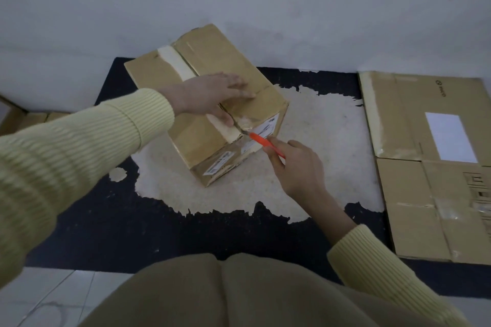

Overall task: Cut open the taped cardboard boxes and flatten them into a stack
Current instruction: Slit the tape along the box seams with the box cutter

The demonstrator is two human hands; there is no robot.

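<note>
Black mat [93, 233] is lying on the floor. Flattened cardboard [403, 188] is being kept at the mat's right edge. Taped box [212, 61] is sitting near the mat's far edge and being pressed on top by left hand [207, 95], fingers [239, 85] straight, held close together. Orange cutter [263, 141] is being gripped by right hand [297, 167], fingers clamped round it, blade at the box's near top edge.

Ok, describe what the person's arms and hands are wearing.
Both arms wear a pale yellow ribbed knit: the left sleeve and right sleeve each end in a tighter ribbed cuff. The left hand and right hand are bare, with no gloves, rings or watch visible.
</note>
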